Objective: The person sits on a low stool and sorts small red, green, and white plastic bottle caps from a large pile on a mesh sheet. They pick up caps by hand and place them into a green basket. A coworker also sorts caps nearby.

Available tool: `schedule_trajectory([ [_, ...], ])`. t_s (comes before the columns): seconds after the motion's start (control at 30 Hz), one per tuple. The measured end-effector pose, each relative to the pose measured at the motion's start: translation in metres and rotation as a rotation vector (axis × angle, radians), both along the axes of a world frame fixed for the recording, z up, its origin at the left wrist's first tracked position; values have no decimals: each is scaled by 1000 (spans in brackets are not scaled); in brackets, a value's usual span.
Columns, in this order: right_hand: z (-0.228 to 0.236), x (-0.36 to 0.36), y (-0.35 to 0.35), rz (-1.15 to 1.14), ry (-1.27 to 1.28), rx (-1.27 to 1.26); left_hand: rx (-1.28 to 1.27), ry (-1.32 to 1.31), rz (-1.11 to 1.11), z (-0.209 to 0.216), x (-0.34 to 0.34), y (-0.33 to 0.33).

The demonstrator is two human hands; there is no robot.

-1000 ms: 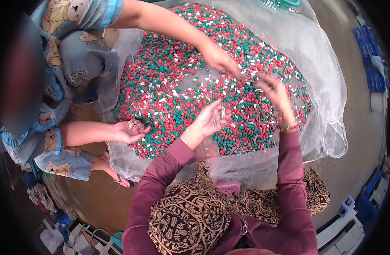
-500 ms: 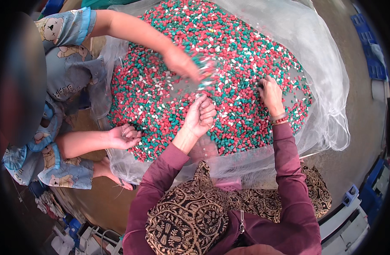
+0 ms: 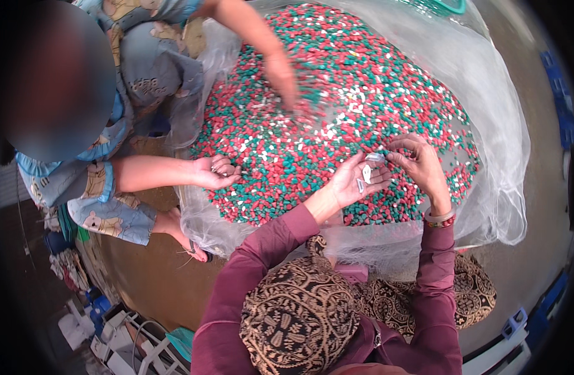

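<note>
My left hand is turned palm up above the pile, fingers stretched out, cupping a few small white pieces on the palm and fingers. Over its fingertips, my right hand pinches, thumb against fingers; a small whitish, partly clear piece shows at the tips. Beneath both hands spreads a wide pile of small red, green and white pieces, like wrapped sweets or pebbles; their exact kind is too small to tell. The pile lies on a sheet of white netting.
At the left sits another person, whose one hand sweeps blurred through the pile while the other hand rests half closed at its edge. A green basket stands at the far side. Blue crates line the right.
My left hand has turned palm up and opened from a fist, showing white pieces. My right hand has come from the pile to the left hand's fingertips. The view has shifted.
</note>
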State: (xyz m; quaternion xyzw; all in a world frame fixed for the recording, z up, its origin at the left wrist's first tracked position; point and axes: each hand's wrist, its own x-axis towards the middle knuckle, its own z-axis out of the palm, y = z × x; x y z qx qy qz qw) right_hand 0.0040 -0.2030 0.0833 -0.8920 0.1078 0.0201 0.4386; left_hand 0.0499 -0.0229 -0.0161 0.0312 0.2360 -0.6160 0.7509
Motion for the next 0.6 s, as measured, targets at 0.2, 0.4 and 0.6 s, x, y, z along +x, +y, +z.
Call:
schedule_trajectory([
  [0.2, -100, 59, -109, -430, -72, -47, 177, -134, 19, 4, 32, 15],
  [0.4, -145, 116, -101, -575, -199, -68, 250, -146, -10, -5, 29, 37],
  [0.6, -106, 80, -3, -16, -189, -243, 233, -51, 216, 0, 59, 43],
])
